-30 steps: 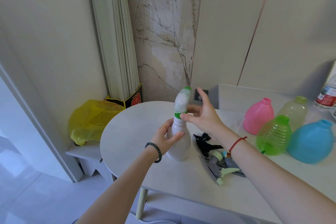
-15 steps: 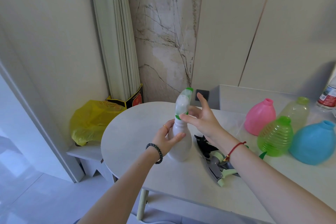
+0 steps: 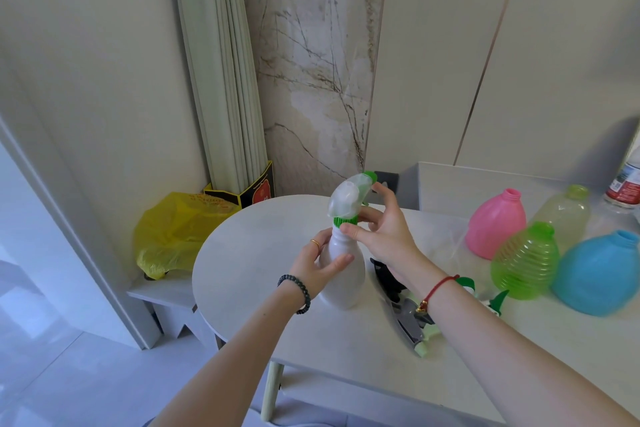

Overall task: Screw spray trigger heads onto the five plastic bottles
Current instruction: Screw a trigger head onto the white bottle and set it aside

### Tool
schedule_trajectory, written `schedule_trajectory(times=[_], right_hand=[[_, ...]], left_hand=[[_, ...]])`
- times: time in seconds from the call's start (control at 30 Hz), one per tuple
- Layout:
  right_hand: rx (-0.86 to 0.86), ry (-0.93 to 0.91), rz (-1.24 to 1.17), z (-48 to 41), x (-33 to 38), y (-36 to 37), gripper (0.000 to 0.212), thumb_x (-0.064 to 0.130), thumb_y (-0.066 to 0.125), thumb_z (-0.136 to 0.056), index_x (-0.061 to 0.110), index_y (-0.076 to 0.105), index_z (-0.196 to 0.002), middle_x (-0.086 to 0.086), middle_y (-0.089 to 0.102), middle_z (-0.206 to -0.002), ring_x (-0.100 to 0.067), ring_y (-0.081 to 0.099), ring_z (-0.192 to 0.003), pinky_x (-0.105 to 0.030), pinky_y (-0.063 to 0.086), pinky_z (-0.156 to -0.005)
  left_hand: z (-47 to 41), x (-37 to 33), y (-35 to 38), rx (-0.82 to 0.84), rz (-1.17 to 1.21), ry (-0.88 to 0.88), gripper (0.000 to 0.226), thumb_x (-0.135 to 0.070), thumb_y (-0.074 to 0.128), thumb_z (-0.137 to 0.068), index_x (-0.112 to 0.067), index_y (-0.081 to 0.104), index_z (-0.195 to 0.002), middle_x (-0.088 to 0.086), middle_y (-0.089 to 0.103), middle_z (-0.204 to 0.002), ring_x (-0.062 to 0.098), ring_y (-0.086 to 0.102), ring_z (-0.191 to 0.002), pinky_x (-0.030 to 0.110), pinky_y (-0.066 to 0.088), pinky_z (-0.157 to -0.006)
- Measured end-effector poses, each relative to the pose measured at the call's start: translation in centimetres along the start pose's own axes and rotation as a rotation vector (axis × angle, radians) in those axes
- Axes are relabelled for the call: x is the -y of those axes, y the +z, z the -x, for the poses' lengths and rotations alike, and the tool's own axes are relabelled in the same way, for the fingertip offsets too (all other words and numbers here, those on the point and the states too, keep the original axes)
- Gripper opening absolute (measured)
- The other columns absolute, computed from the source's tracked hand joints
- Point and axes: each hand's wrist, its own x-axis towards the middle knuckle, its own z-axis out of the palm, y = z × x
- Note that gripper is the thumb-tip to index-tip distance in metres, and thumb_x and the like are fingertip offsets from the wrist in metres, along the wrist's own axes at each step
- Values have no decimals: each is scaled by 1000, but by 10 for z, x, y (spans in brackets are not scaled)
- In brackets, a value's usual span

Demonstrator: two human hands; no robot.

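Note:
A white bottle (image 3: 344,282) stands upright on the white table (image 3: 249,263). My left hand (image 3: 317,267) grips its neck and shoulder. A white spray head (image 3: 346,199) with a green collar sits on the bottle's top, and my right hand (image 3: 382,236) pinches that collar between thumb and fingers. To the right stand a pink bottle (image 3: 495,224), a pale clear bottle (image 3: 562,213), a ribbed green bottle (image 3: 524,262) and a blue bottle (image 3: 599,274), all without heads. Loose spray heads (image 3: 408,322) lie on the table under my right forearm, partly hidden.
A yellow plastic bag (image 3: 173,232) lies on a low shelf left of the table. A folded curtain (image 3: 221,80) hangs in the corner behind. A labelled bottle (image 3: 625,185) stands at the far right edge. The table's front edge is close to me.
The spray head has turned on the white bottle, its nozzle now pointing more to the right. My right fingers have shifted round the green collar. The left hand keeps its hold.

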Motion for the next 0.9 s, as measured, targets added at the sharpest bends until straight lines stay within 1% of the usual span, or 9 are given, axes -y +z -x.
schedule_trajectory(times=[0.07,0.13,0.3,0.5,0.6,0.67,0.7,0.77,0.9], right_hand=[[-17,-17,15,-1,0,2,78,13,79,-66,38,31,-122,-2,65,-113,-9,58,-103,-23,38,-93],[18,-13,-12,-1,-1,2,80,14,77,-69,39,28,-127,-1,64,-116,-8,57,-109,-25,37,-94],[4,-22,-60,-2,-1,4,78,9,74,-72,36,31,-130,11,72,-93,-9,62,-104,-33,43,-95],[-58,-18,-34,0,-1,5,77,12,81,-64,43,35,-117,-2,67,-113,-13,61,-108,-33,43,-93],[-6,-24,11,1,0,1,66,18,80,-66,37,42,-116,-1,66,-114,-11,62,-105,-35,45,-95],[61,5,3,6,-2,-5,57,24,78,-69,44,42,-109,0,66,-113,-9,59,-108,-36,44,-98],[71,21,-17,9,-5,-9,57,26,76,-70,46,40,-111,1,63,-118,-8,56,-111,-35,42,-98],[34,15,-18,19,-18,-16,62,26,73,-73,44,36,-119,2,53,-129,-9,51,-115,-31,40,-96],[55,-29,190,49,-56,-9,77,25,78,-67,43,31,-126,13,42,-133,-7,42,-122,-22,34,-102]], left_hand=[[0,0,0,-3,0,-7,42,-31,62,-80,-36,41,-116,-8,55,-117,8,49,-111,25,38,-92],[0,1,0,-2,8,-13,42,-30,62,-80,-36,41,-116,-9,55,-117,7,48,-112,26,38,-93],[0,0,1,-10,12,-7,42,-29,63,-79,-34,43,-116,-13,56,-112,5,49,-110,22,38,-91],[0,-2,3,-37,-9,-19,46,-30,64,-78,-31,43,-120,-13,54,-112,5,47,-108,23,36,-91],[2,-3,3,-36,-17,-20,48,-29,63,-79,-28,43,-123,-14,53,-112,5,47,-110,18,36,-89],[5,-1,1,-8,-17,-23,48,-26,59,-82,-24,42,-127,-10,53,-118,10,47,-117,12,39,-88],[7,1,-1,3,-11,-29,48,-25,55,-85,-23,39,-130,-8,51,-124,12,44,-122,14,39,-94],[14,8,-5,-5,9,-48,51,-26,48,-88,-22,30,-136,-4,40,-140,14,35,-132,32,33,-108],[24,17,-9,2,42,-83,53,-27,47,-88,-23,27,-137,1,33,-146,16,33,-133,43,28,-112]])
